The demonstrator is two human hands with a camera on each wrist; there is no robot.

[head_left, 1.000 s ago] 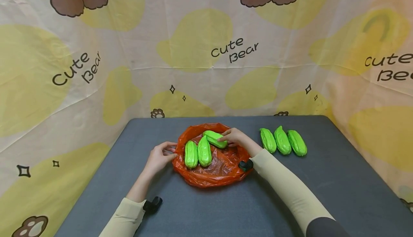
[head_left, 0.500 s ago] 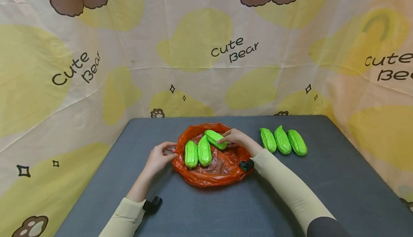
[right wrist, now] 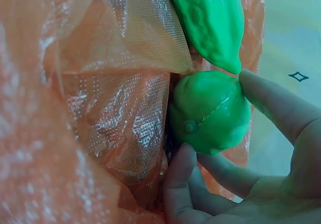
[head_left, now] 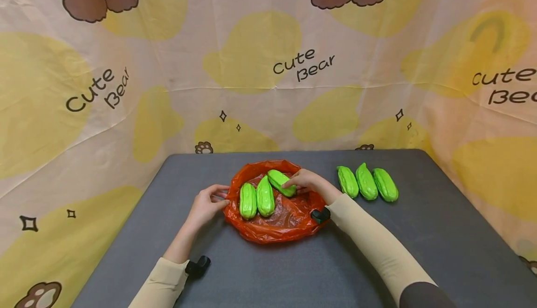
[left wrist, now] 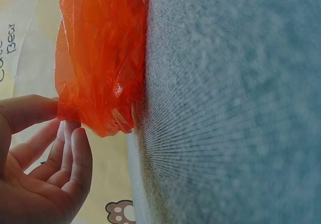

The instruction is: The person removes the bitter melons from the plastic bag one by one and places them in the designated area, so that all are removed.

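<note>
A red-orange plastic bag (head_left: pixel 268 238) lies spread on the table with its mouth up and its rim rolled out. Two bright green bitter melons, the left one (head_left: pixel 248 201) and the middle one (head_left: pixel 265 197), lie side by side in it. My right hand (head_left: pixel 308 180) reaches over the rim and holds a third bitter melon (head_left: pixel 278 182) by its near end, slanting beside the others. In the right wrist view, thumb and fingers close around that melon's end (right wrist: pixel 210 112). My left hand (head_left: pixel 207 203) pinches the bag's left rim; the left wrist view shows the film (left wrist: pixel 100 58) between thumb and fingers.
Three more bitter melons (head_left: pixel 367 182) lie in a row on the grey table (head_left: pixel 272 275), right of the bag and beyond my right forearm. A printed cloth (head_left: pixel 251 65) hangs behind the table and along both sides.
The held bitter melon has shifted slightly right inside the bag and turned to slant more steeply, its near end coming toward me. My left hand keeps its place on the rim.
</note>
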